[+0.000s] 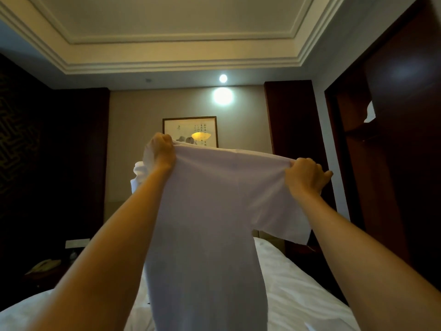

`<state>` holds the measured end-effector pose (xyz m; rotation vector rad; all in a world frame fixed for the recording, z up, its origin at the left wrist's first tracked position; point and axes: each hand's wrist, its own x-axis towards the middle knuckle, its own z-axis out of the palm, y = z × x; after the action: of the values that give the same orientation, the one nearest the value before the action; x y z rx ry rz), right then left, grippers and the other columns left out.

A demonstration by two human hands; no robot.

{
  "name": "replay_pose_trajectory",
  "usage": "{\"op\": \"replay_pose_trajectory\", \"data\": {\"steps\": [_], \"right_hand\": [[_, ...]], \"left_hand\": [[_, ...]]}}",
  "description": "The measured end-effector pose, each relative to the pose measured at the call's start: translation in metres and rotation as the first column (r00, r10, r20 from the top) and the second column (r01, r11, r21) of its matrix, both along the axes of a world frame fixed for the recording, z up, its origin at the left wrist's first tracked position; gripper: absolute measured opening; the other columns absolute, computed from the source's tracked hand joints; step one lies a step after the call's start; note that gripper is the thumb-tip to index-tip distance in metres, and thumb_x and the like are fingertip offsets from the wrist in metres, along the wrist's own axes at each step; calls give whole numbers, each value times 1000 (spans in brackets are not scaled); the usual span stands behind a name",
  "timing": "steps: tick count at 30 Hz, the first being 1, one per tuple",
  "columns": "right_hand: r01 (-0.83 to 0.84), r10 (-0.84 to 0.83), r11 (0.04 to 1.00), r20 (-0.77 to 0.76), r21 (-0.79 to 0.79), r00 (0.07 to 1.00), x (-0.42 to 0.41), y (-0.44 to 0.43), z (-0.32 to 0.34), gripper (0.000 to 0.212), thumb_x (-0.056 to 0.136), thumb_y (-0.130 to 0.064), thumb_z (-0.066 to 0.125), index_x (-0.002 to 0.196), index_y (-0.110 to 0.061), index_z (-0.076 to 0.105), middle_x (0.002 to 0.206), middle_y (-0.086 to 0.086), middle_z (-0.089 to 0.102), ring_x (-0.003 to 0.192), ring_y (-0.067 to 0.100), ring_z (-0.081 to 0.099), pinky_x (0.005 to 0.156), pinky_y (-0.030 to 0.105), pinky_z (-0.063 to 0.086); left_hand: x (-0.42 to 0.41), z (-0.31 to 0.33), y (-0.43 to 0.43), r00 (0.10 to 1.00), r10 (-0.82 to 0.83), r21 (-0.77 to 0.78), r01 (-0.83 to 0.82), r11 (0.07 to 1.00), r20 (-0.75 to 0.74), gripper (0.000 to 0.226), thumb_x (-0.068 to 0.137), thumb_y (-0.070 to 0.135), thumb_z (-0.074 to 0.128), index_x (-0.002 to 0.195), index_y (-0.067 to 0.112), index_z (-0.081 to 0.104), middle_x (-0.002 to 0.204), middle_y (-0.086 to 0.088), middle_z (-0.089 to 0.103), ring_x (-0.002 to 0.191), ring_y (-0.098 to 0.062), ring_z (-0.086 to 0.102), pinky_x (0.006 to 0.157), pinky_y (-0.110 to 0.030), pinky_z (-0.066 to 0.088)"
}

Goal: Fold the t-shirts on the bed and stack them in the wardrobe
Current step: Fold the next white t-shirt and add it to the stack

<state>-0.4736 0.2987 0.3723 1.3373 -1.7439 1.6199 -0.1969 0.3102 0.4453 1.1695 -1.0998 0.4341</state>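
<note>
Head view: arms raised, stretched forward; left grip [159, 151] and right grip [305, 176] each fisted tight on the top edge of a white fabric t-shirt [210, 223], hanging above a white-sheeted bed [298, 283].

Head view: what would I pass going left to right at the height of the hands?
Dark patterned wall panel, left hand, white t-shirt, right hand, dark wooden wardrobe.

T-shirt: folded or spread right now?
Spread: left hand and right hand hold the t-shirt up by its top edge, sleeve hanging loose.
</note>
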Motion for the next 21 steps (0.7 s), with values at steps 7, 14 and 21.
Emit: {"op": "replay_pose_trajectory", "data": {"steps": [7, 14, 21], "right_hand": [[-60, 87, 983, 148, -176, 985, 4, 31, 1, 39, 101, -21, 31, 112, 2, 60, 121, 21, 56, 116, 37, 48, 101, 44, 28], [-84, 106, 986, 146, -147, 984, 4, 29, -19, 41, 102, -24, 29, 117, 1, 58, 122, 21, 56, 113, 37, 50, 99, 44, 31], [-107, 93, 991, 160, 78, 983, 13, -22, -84, 39, 101, -25, 32, 113, -1, 60, 119, 21, 57, 111, 39, 51, 100, 46, 31]], "left_hand": [[-7, 1, 40, 997, 73, -60, -72, 996, 10, 34, 100, 17, 31, 111, 0, 57, 117, -20, 61, 106, -33, 55, 84, -34, 39], [-7, -22, 42, 997, 69, 56, -70, 996, 33, 34, 100, 19, 30, 114, 3, 57, 119, -18, 60, 108, -32, 54, 84, -34, 38], [7, -89, -9, 999, -34, 320, 30, 947, 8, 35, 97, 18, 31, 113, 3, 59, 119, -20, 58, 110, -34, 52, 82, -32, 34]]}}
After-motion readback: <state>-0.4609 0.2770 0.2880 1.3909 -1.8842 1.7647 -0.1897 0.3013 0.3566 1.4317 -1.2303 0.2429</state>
